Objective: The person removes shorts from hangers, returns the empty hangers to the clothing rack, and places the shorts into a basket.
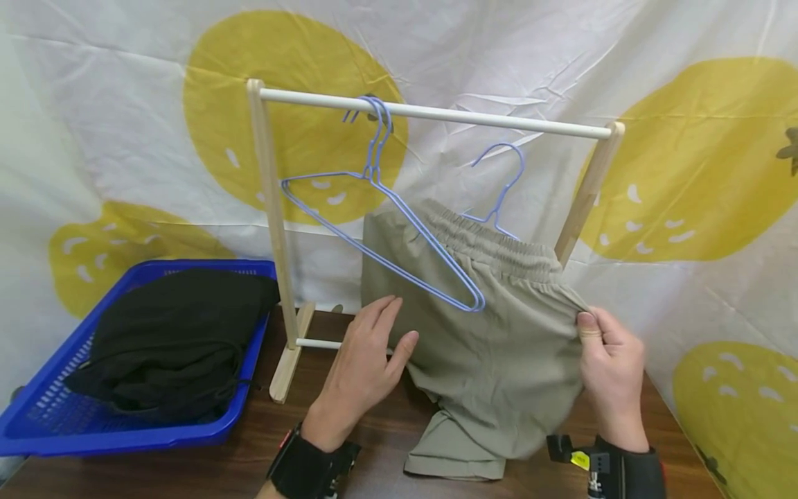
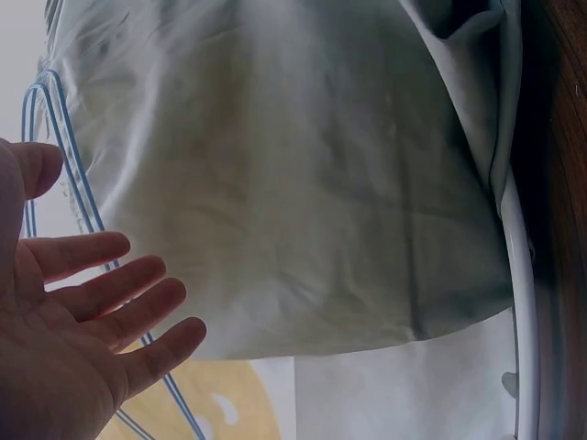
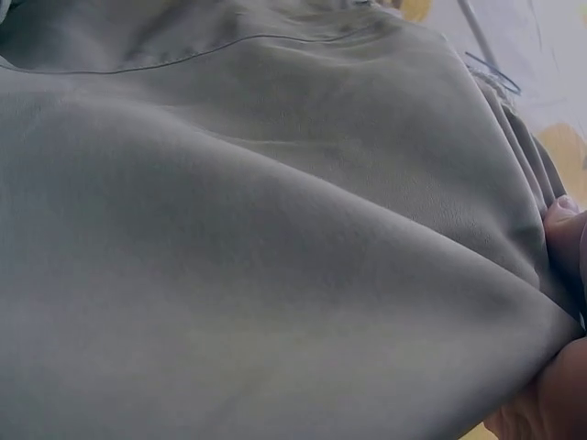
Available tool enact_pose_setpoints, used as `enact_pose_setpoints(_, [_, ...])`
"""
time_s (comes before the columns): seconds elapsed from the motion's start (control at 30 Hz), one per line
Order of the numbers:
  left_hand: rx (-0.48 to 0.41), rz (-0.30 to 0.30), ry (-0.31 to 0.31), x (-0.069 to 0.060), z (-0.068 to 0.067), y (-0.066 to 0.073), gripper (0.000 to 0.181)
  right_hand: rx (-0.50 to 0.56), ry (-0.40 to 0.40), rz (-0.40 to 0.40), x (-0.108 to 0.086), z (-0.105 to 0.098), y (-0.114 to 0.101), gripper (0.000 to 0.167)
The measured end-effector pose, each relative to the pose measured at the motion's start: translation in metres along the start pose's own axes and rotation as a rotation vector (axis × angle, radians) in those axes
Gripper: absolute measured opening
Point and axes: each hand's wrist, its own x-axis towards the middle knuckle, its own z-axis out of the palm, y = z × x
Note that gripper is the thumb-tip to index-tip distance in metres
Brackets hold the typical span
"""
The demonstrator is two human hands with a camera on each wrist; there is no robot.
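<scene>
Grey-green shorts (image 1: 499, 333) with a gathered elastic waist hang below the rack's bar, one leg reaching the table. The right hand (image 1: 614, 371) pinches their side edge between thumb and fingers; the right wrist view shows the fabric (image 3: 275, 229) pulled taut toward that hand (image 3: 564, 348). A blue hanger (image 1: 499, 201) rises out of the waistband, its hook below the bar and apart from it. The left hand (image 1: 364, 364), fingers spread, is beside the shorts' left part, holding nothing. In the left wrist view this hand (image 2: 101, 321) is close to blue hanger wires (image 2: 78, 165).
Two empty blue hangers (image 1: 380, 270) hang from the white bar (image 1: 436, 113) of a wooden-sided rack (image 1: 271, 229), in front of the shorts. On the left, a blue basket (image 1: 156, 435) holds black folded cloth (image 1: 181, 333). A white sheet with yellow prints hangs behind.
</scene>
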Motion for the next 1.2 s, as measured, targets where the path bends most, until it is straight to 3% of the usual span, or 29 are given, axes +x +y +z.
enact_pose_setpoints(0.23, [-0.007, -0.007, 0.014, 0.0, 0.0, -0.001, 0.05, -0.016, -0.029, 0.022, -0.009, -0.001, 0.01, 0.019])
enact_pose_setpoints(0.6, [0.003, 0.008, 0.039, 0.0, 0.002, -0.002, 0.049, 0.005, -0.08, 0.138, -0.027, -0.003, 0.027, 0.021])
enact_pose_setpoints(0.77, [0.009, 0.012, 0.051, 0.0, 0.002, -0.003, 0.049, 0.03, -0.101, 0.135, -0.032, -0.002, 0.031, 0.02])
enact_pose_setpoints(1.2, [0.027, -0.013, 0.072, 0.001, 0.0, -0.01, 0.049, 0.045, -0.255, 0.077, -0.033, -0.005, 0.042, 0.019])
